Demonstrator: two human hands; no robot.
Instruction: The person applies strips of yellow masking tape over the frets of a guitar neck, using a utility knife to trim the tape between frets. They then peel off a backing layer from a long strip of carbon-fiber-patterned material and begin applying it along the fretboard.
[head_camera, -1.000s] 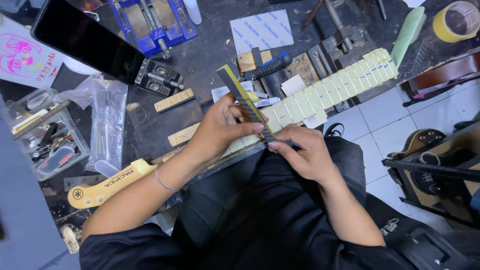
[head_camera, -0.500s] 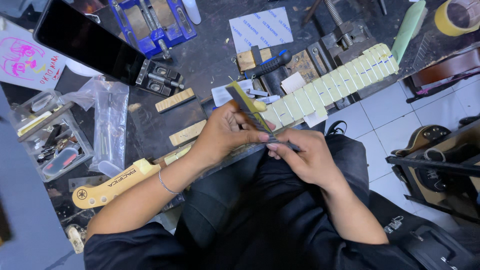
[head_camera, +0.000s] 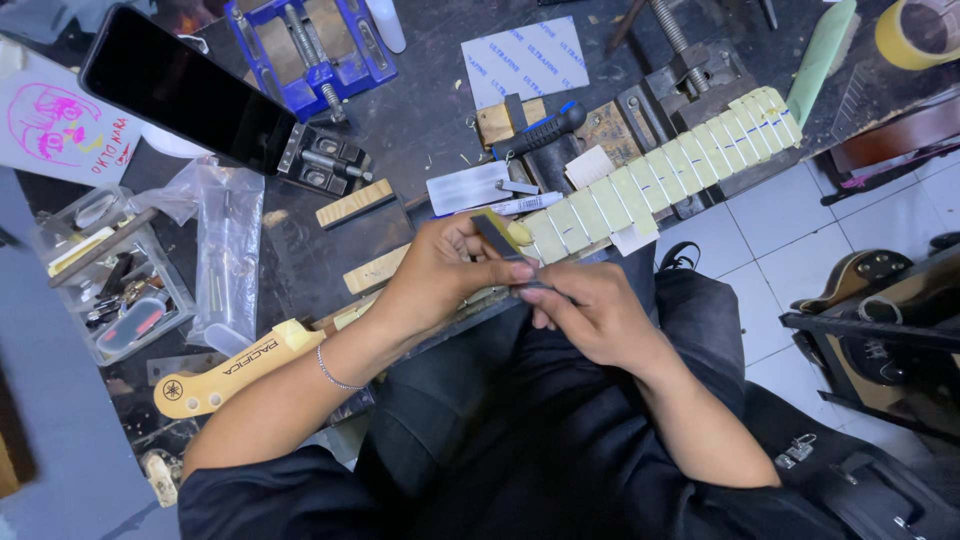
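Observation:
A guitar neck (head_camera: 650, 185) lies slantwise across the dark workbench, its fretboard covered in pale masking tape strips, its light wooden headstock (head_camera: 225, 370) at the lower left. My left hand (head_camera: 440, 275) rests on the neck near its middle and pinches a flat dark file (head_camera: 497, 232) that stands tilted on the fretboard. My right hand (head_camera: 590, 310) grips the near end of the same file just below the neck, over my lap in dark trousers.
A black phone on a clamp (head_camera: 190, 90), a blue vise (head_camera: 310, 45), sandpaper sheet (head_camera: 525, 60), wooden blocks (head_camera: 355, 203), a marker pen (head_camera: 510, 207), plastic bags (head_camera: 225, 250) and a clear parts box (head_camera: 110, 280) crowd the bench. Tape roll (head_camera: 915, 30) top right; guitar bodies (head_camera: 880, 300) on the tiled floor.
The file has tipped lower over the neck and both hands have shifted slightly toward me along it. The view has drifted a little.

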